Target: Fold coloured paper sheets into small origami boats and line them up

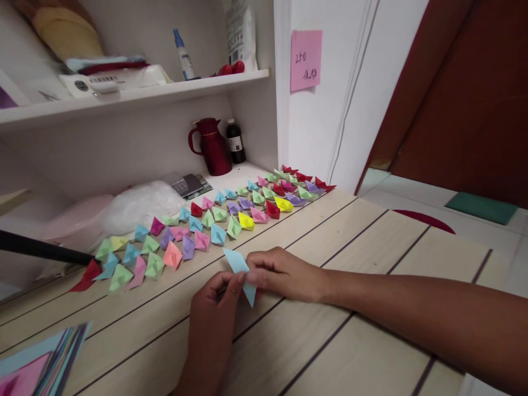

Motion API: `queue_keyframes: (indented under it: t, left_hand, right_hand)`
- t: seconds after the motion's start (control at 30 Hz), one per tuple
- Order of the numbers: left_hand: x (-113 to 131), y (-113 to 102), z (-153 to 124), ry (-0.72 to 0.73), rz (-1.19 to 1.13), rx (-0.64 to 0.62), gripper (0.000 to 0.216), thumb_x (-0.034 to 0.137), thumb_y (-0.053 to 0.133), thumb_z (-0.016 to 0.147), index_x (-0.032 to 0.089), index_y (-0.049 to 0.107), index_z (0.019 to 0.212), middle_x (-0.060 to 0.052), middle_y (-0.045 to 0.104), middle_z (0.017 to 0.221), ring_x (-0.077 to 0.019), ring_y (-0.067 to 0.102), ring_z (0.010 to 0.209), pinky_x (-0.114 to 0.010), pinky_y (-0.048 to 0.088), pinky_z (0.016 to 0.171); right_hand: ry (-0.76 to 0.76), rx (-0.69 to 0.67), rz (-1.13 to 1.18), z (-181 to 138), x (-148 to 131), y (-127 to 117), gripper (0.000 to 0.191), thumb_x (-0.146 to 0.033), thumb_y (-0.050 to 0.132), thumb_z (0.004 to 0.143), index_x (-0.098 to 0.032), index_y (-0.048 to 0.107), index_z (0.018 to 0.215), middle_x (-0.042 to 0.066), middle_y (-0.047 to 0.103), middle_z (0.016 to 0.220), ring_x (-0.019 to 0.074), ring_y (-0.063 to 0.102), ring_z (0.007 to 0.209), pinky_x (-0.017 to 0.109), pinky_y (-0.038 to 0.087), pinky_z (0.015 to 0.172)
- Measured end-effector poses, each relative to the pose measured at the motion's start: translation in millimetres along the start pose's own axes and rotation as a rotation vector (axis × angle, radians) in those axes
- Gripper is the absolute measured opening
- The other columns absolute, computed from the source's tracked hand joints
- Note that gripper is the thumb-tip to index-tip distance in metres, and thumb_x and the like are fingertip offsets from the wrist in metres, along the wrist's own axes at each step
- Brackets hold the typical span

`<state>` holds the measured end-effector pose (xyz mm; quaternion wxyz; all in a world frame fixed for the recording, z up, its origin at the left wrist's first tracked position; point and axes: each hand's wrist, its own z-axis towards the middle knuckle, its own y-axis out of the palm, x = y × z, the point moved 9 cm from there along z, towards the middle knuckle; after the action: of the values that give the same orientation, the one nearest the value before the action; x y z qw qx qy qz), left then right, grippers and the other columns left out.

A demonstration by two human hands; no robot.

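A light blue piece of folded paper [236, 260], long and pointed at both ends, is held up between my two hands above the table. My left hand [216, 300] pinches its lower left side between thumb and fingers. On the other side, my right hand [284, 272] grips it with the thumb in front and the fingers curled behind. Just beyond the hands, rows of small folded paper boats in many colours stand on the table; a light blue boat [218, 235] and an orange boat [172, 256] are among the nearest.
A stack of coloured paper [68, 357] lies at the table's [330, 341] lower left. Behind the boats are a clear plastic bag [142, 206], a red jug [214, 148] and a dark bottle [235, 143]. A shelf [185, 88] runs above, and a pink note [306, 60] hangs on the wall.
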<state>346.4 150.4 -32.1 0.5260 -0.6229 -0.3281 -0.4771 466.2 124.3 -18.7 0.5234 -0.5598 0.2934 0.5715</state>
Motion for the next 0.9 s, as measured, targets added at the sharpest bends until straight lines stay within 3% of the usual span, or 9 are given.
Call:
queue_keyframes:
  t: [0.07, 0.2, 0.5, 0.7, 0.8, 0.9]
  left_hand:
    - [0.0, -0.2, -0.6, -0.005, 0.005, 0.007, 0.031, 0.045, 0.064, 0.075, 0.018, 0.063, 0.062, 0.003, 0.055, 0.057, -0.0126, 0.046, 0.058, -0.022, 0.036, 0.056]
    - [0.2, 1.2, -1.5, -0.004, -0.018, -0.004, 0.031, 0.044, 0.065, 0.075, 0.018, 0.06, 0.06, 0.004, 0.052, 0.057, -0.012, 0.044, 0.059, -0.021, 0.034, 0.057]
    - [-1.3, 0.7, -1.8, -0.018, -0.081, -0.02, 0.031, 0.045, 0.063, 0.077, 0.018, 0.059, 0.062, 0.004, 0.05, 0.057, -0.0118, 0.04, 0.059, -0.022, 0.033, 0.057]
    - [-5.8, 2.3, -0.4, -0.054, -0.141, -0.029, 0.031, 0.045, 0.065, 0.076, 0.017, 0.059, 0.062, 0.004, 0.051, 0.058, -0.0116, 0.041, 0.06, -0.021, 0.034, 0.058]
    - [-5.5, -1.0, 0.1, -0.069, -0.177, 0.01, 0.031, 0.045, 0.065, 0.075, 0.018, 0.059, 0.063, 0.004, 0.051, 0.059, -0.0118, 0.042, 0.061, -0.021, 0.034, 0.059]
    - [-3.8, -7.5, -0.2, -0.06, -0.189, 0.072, 0.032, 0.045, 0.064, 0.077, 0.018, 0.058, 0.062, 0.004, 0.052, 0.059, -0.0121, 0.043, 0.062, -0.022, 0.035, 0.062]
  right_hand:
    - [0.022, 0.026, -0.012, 1.1, 4.3, -0.4, 0.028, -0.039, 0.062, 0.086, -0.017, 0.05, 0.072, -0.004, 0.051, 0.064, 0.0099, 0.057, 0.062, 0.018, 0.041, 0.053]
    - [0.034, 0.011, 0.013, 2.6, 8.5, 3.4, 0.022, -0.03, 0.061, 0.086, -0.018, 0.048, 0.072, -0.004, 0.055, 0.066, 0.0111, 0.063, 0.063, 0.017, 0.044, 0.053]
    - [0.1, -0.037, -0.045, -0.6, 10.6, 7.6, 0.04, -0.047, 0.052, 0.09, -0.016, 0.054, 0.066, 0.0, 0.065, 0.063, 0.0083, 0.059, 0.047, 0.018, 0.046, 0.047]
    - [0.123, -0.065, -0.058, -3.1, 13.5, 11.9, 0.044, -0.049, 0.054, 0.089, -0.016, 0.054, 0.059, -0.002, 0.06, 0.054, 0.0063, 0.053, 0.038, 0.016, 0.041, 0.04]
    - [0.08, 0.016, -0.067, -2.5, 8.7, 7.5, 0.044, -0.045, 0.05, 0.092, -0.016, 0.055, 0.06, -0.002, 0.057, 0.052, 0.007, 0.053, 0.042, 0.017, 0.041, 0.043]
    - [-0.09, 0.231, -0.198, -3.0, -8.9, -11.2, 0.022, -0.029, 0.049, 0.093, -0.017, 0.059, 0.078, 0.001, 0.062, 0.07, 0.0112, 0.059, 0.063, 0.022, 0.049, 0.06]
